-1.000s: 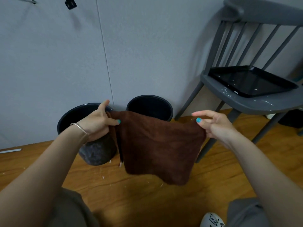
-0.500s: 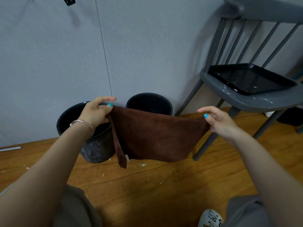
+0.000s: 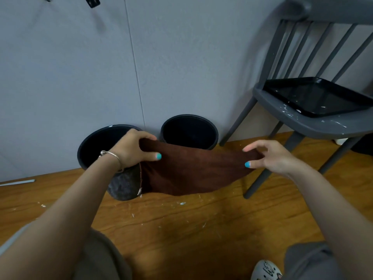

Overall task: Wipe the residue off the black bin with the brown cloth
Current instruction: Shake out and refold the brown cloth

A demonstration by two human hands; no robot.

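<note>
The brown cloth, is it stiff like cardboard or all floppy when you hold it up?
Probably floppy: the brown cloth sags in a curve between the left hand and right hand, which pinch its top corners. It looks light too, since fingertips alone hold it up. Its fuzzy surface likely isn't slippery, so it should rub well on the black bin.

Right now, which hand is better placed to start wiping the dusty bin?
Probably the left hand. It grips the brown cloth directly above the left black bin, whose side shows grey residue. The right hand pinches the cloth's far end, nearer the chair.
</note>
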